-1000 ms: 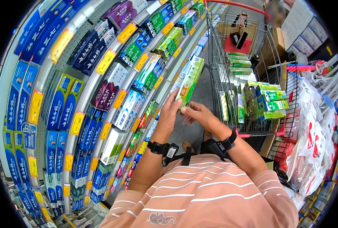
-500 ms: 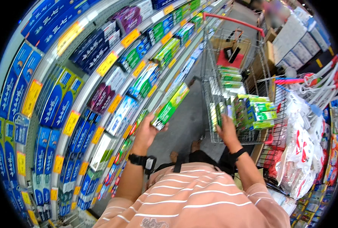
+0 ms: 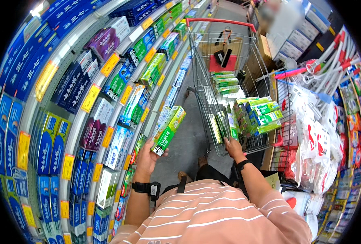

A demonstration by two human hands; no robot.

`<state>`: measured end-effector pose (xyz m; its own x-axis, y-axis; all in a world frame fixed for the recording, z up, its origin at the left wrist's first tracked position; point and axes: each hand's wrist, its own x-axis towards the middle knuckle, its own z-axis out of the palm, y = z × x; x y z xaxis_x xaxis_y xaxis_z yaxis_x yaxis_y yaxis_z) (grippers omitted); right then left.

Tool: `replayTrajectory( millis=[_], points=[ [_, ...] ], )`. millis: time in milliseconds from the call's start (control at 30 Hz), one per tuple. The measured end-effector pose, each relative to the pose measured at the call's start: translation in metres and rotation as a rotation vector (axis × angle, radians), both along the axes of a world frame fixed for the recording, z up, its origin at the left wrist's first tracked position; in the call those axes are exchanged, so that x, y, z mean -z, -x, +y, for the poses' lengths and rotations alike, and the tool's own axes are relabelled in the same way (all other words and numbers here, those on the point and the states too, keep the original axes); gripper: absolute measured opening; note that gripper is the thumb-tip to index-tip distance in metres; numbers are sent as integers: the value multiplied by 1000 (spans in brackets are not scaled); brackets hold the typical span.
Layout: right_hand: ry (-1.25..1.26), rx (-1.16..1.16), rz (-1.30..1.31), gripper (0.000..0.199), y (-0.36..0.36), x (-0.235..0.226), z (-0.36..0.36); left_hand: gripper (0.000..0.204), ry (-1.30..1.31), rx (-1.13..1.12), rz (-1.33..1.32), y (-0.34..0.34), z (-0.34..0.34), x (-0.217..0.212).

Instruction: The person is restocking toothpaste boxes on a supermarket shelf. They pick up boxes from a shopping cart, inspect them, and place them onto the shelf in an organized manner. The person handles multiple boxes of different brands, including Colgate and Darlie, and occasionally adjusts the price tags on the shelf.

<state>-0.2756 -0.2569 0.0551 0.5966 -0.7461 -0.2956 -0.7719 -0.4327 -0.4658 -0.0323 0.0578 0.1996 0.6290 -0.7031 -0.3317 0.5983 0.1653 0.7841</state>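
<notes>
My left hand (image 3: 147,156) holds a stack of long green toothpaste boxes (image 3: 168,129) by its lower end, tilted up toward the shelves (image 3: 107,105) on my left. A black watch sits on that wrist. My right hand (image 3: 232,147) reaches into the near end of a wire shopping cart (image 3: 204,93) and grips a green box (image 3: 233,125) standing among several others. More green boxes (image 3: 261,112) are piled in the cart's right side.
Shelves on the left carry blue, purple, white and green boxes with yellow price tags. The cart with a red handle stands ahead in the narrow grey-floored aisle. Hanging white and red packets (image 3: 314,138) and cardboard cartons (image 3: 265,49) crowd the right side.
My hands, together on one stack a second ago, have separated. The left carried the green boxes toward the shelves; the right went into the cart. My view has tipped forward a little.
</notes>
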Motion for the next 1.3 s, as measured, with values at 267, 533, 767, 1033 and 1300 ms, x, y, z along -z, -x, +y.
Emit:
replayTrajectory(
  millis=[267, 533, 767, 1033, 1300],
  points=[
    [28, 17, -73, 51, -10, 9, -17, 45, 2, 9, -28, -4, -6, 9],
    [102, -11, -150, 42, -36, 7, -39, 45, -27, 0, -23, -8, -10, 9],
    [169, -120, -113, 44, -56, 14, -76, 44, -50, -12, -30, -7, -48, 6],
    [-59, -47, -81, 52, -97, -7, -103, 44, -70, -43, -5, -1, -97, 5],
    [-169, -284, -193, 63, -116, 8, -154, 50, -129, -50, 62, 23, -134, 13]
  ],
)
